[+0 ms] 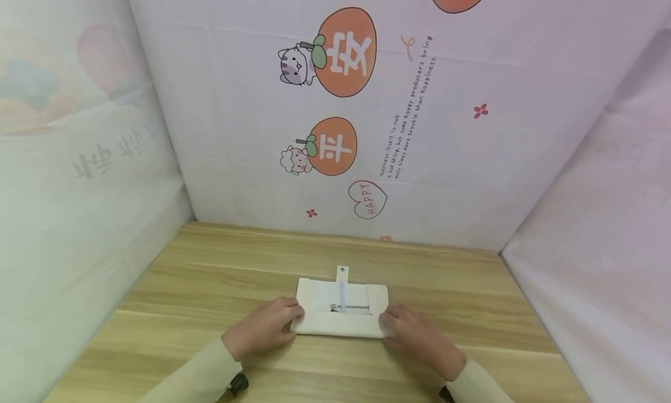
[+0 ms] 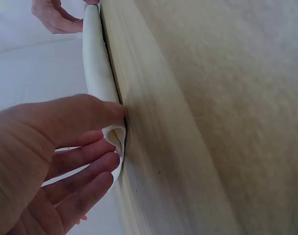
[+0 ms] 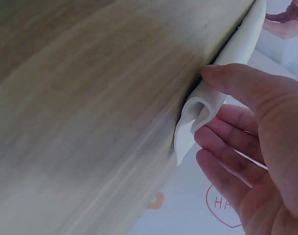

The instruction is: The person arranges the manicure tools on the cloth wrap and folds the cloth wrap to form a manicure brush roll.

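A white fabric roll-up pouch [image 1: 343,327] lies on the table with its near edge folded over. A thin metal rod-like tool [image 1: 356,307] shows in its middle, crossed by a pale strap [image 1: 342,295]. From its far edge sticks out a tab [image 1: 342,271] with a metal snap. My left hand [image 1: 269,324] pinches the pouch's left end, thumb on the near side and fingers over the fold. At the opposite end my right hand [image 1: 414,336] holds the fold the same way. The right wrist view shows the pouch's rolled end [image 3: 200,110] curling into a loop beside my fingers.
The wooden table [image 1: 236,257] carries the pouch near its middle. White printed cloth [image 1: 251,129] hangs behind the table, with more cloth at the left side [image 1: 94,193] and the right side [image 1: 608,228]. Dark bands [image 1: 239,384] sit at my wrists.
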Action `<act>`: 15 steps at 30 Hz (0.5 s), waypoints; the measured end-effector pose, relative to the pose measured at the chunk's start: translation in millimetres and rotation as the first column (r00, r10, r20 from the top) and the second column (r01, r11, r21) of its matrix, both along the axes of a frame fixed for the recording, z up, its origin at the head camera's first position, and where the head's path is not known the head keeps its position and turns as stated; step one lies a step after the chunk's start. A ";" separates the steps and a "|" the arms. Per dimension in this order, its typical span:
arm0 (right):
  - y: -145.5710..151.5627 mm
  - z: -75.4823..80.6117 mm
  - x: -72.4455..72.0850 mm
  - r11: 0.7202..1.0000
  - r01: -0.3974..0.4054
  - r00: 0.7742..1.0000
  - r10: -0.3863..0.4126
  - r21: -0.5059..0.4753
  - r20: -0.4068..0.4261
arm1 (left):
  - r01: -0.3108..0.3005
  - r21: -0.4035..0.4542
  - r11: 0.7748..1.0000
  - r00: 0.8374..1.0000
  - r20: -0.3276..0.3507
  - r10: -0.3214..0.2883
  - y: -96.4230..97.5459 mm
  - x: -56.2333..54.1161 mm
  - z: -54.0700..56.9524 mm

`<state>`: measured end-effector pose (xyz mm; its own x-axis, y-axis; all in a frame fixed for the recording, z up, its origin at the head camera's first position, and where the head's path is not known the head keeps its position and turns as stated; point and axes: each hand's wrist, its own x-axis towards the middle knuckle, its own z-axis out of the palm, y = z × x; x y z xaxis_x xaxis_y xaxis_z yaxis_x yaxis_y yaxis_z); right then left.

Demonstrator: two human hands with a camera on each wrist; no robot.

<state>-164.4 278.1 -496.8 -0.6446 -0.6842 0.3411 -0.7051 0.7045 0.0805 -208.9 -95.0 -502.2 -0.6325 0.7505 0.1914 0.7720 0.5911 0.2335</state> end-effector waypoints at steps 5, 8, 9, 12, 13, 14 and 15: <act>3.1 -4.0 -3.0 0.999 -0.021 1.000 0.022 -0.026 0.012 | -0.009 0.012 1.000 0.999 0.050 0.008 -2.7 -1.0 0.7; 5.9 -3.8 -5.9 0.999 -0.006 0.995 0.011 -0.048 0.103 | -0.002 0.038 0.999 0.995 0.097 -0.001 -5.1 -3.2 1.0; 7.1 -3.4 -7.5 0.998 0.001 0.991 0.006 -0.056 0.135 | 0.003 0.054 0.999 0.994 0.111 -0.009 -5.7 -4.0 1.6; 10.4 -0.9 -13.0 0.996 0.024 0.970 -0.003 -0.083 0.243 | 0.011 0.083 0.997 0.989 0.149 -0.023 -7.6 -7.3 2.1; 11.4 -0.1 -15.5 0.995 0.026 0.962 0.001 -0.095 0.272 | 0.009 0.093 0.996 0.986 0.163 -0.025 -8.6 -8.5 2.6; 12.4 0.4 -18.1 0.993 0.028 0.955 0.006 -0.112 0.297 | 0.004 0.103 0.995 0.983 0.182 -0.022 -9.7 -10.0 2.4; 13.4 1.5 -20.4 0.991 0.036 0.944 0.009 -0.130 0.330 | -0.004 0.110 0.994 0.980 0.201 -0.018 -10.9 -11.6 2.6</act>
